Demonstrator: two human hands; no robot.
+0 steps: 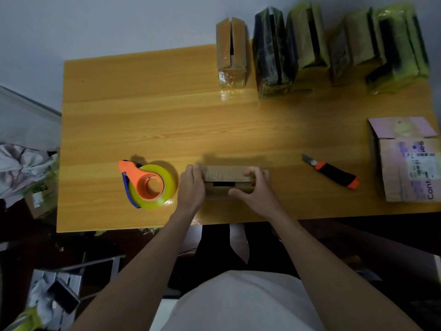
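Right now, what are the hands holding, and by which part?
The small cardboard box: the left hand grips its left end, the right hand its right end.

Free room: the middle band of the counter point(143, 115) and its far-left corner are open, and you may pass a hand there unhindered. Obstacles toward the near edge: the tape dispenser point(148, 185) lies just beside your left hand point(192, 185). The small box point(228, 174), gripped at both ends, fills the gap to your right hand point(256, 187). The utility knife point(331, 172) lies between that hand and the open carton point(405, 163) at the right edge. A close row of wrapped packages point(310, 48) walls the far edge from mid-counter to the far-right corner.
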